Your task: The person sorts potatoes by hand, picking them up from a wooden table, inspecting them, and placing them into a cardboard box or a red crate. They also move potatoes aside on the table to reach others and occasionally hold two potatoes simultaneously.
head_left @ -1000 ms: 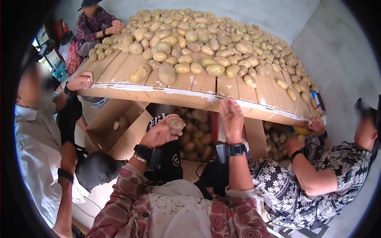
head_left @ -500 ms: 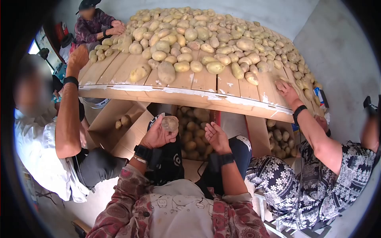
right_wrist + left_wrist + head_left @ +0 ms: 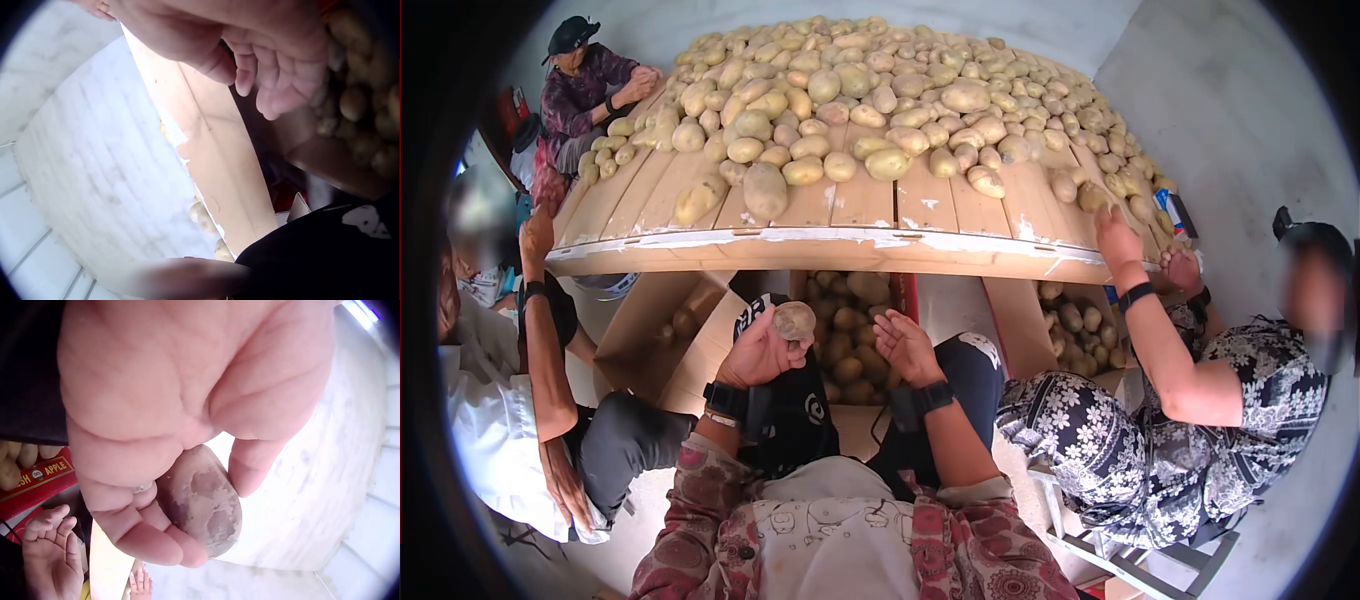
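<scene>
The left hand [image 3: 175, 419] partly hides the potato [image 3: 209, 503] in the left wrist view.

Up in our left hand [image 3: 760, 352] we've got a brownish potato [image 3: 795, 321], fingers and thumb around it, while our right hand [image 3: 908, 350] hovers just beside, its fingers loosely bent! Beneath both we see an open box [image 3: 909, 300] of potatoes below the tabletop [image 3: 925, 205]. Over the boards we look across a broad heap of potatoes [image 3: 850, 90], some lying near the front edge. To our right, a person in a floral shirt [image 3: 1270, 375] reaches to that edge; to our left sits one in white [image 3: 495, 430], and a hatted person [image 3: 585, 88] sits at the far left corner.
</scene>
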The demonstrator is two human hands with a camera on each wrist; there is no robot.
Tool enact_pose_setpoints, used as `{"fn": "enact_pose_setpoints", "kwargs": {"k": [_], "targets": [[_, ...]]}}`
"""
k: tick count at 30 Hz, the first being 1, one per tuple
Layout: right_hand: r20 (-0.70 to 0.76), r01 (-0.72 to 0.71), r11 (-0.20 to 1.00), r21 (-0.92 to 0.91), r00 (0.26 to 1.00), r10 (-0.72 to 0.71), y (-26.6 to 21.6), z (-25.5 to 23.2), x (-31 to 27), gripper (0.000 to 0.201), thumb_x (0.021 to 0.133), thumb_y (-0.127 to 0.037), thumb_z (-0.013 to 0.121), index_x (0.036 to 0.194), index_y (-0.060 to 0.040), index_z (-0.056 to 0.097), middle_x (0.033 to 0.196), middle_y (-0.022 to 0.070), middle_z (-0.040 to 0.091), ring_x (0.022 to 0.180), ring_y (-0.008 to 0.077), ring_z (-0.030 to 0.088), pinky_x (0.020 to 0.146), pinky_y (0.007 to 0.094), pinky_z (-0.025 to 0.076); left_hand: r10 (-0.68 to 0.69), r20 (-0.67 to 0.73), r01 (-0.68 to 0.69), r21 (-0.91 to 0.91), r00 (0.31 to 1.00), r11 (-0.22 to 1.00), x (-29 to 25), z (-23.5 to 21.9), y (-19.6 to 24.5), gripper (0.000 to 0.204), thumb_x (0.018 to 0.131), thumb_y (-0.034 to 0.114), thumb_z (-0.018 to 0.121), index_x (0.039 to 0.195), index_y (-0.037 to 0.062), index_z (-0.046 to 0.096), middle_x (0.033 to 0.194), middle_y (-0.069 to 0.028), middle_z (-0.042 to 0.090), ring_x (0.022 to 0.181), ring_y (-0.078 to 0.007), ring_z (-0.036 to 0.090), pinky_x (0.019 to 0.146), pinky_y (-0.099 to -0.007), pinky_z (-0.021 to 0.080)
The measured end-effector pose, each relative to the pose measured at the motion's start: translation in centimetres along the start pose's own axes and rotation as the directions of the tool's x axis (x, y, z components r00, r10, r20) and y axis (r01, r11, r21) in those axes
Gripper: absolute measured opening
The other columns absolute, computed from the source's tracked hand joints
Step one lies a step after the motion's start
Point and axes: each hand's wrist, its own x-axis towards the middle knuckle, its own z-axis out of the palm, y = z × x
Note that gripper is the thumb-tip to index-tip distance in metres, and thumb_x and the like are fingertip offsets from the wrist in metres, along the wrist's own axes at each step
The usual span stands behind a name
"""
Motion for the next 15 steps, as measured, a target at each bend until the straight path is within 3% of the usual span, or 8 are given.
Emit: {"fn": "enact_pose_setpoints", "kwargs": {"k": [3, 5, 6, 7, 10, 15], "targets": [[0.031, 0.001, 1.000, 0.018, 1.000, -0.001, -0.2, -0.2, 0.2, 0.018, 0.090, -0.018, 0.056, 0.106, -0.0110, 0.056, 0.107, 0.0083, 0.063, 0.091, 0.0196, 0.061, 0.075, 0.0321, 0.050, 0.001, -0.132, 0.008, 0.067, 0.991, 0.998, -0.1, 0.1, -0.2, 0.051, 0.097, 0.050, 0.031, 0.125, 0.0108, 0.048, 0.102, -0.0101, 0.058, 0.081, -0.0163, 0.055, 0.066, -0.0288, 0.045], [0.024, 0.006, 1.000, 0.003, 1.000, -0.006, -0.2, -0.1, 0.4, 0.019, 0.090, -0.018, 0.056, 0.107, -0.0100, 0.055, 0.108, 0.0097, 0.063, 0.092, 0.0202, 0.061, 0.076, 0.0322, 0.050, -0.035, 0.018, 0.034, 0.026, 0.999, 0.999, 0.0, -1.6, -0.1, 0.055, 0.097, 0.048, 0.031, 0.127, 0.0038, 0.044, 0.112, -0.0158, 0.058, 0.095, -0.0241, 0.061, 0.080, -0.0343, 0.050], [0.043, -0.006, 1.000, 0.013, 0.999, 0.006, -0.1, -0.7, 0.8, 0.020, 0.090, -0.018, 0.056, 0.108, -0.0100, 0.055, 0.109, 0.0096, 0.063, 0.093, 0.0205, 0.061, 0.077, 0.0324, 0.050, -0.007, 0.030, 0.006, 0.046, 1.000, 0.999, 0.1, -1.3, -0.2, 0.056, 0.098, 0.046, 0.030, 0.130, 0.0018, 0.041, 0.120, -0.0192, 0.054, 0.109, -0.0289, 0.057, 0.089, -0.0388, 0.049], [0.020, -0.013, 1.000, 0.003, 1.000, 0.013, -0.2, -0.6, 0.7, 0.021, 0.090, -0.018, 0.056, 0.109, -0.0099, 0.055, 0.110, 0.0099, 0.062, 0.093, 0.0207, 0.061, 0.077, 0.0327, 0.050, -0.004, -0.037, 0.006, 0.079, 0.999, 0.997, 0.1, -0.7, -0.1, 0.054, 0.098, 0.044, 0.031, 0.132, 0.0030, 0.039, 0.126, -0.0212, 0.051, 0.113, -0.0314, 0.055, 0.091, -0.0392, 0.048], [0.020, -0.001, 0.999, -0.036, 1.000, 0.002, -0.5, -0.5, 0.5, 0.022, 0.090, -0.018, 0.056, 0.110, -0.0100, 0.055, 0.111, 0.0096, 0.062, 0.095, 0.0208, 0.061, 0.079, 0.0328, 0.049, 0.053, 0.006, -0.053, 0.074, 0.999, 0.996, 0.2, 0.1, -0.1, 0.041, 0.096, 0.029, 0.047, 0.133, 0.0138, 0.040, 0.134, -0.0224, 0.042, 0.118, -0.0367, 0.050, 0.094, -0.0407, 0.047], [0.000, -0.005, 0.999, -0.043, 1.000, 0.005, -0.3, -0.3, 0.2, 0.022, 0.090, -0.019, 0.055, 0.110, -0.0098, 0.054, 0.111, 0.0098, 0.062, 0.096, 0.0207, 0.060, 0.080, 0.0329, 0.049, 0.072, 0.054, -0.078, 0.109, 0.996, 0.991, 0.4, -0.1, -0.3, 0.041, 0.092, 0.024, 0.055, 0.130, 0.0198, 0.040, 0.140, -0.0194, 0.036, 0.117, -0.0363, 0.051, 0.091, -0.0374, 0.048]]}}
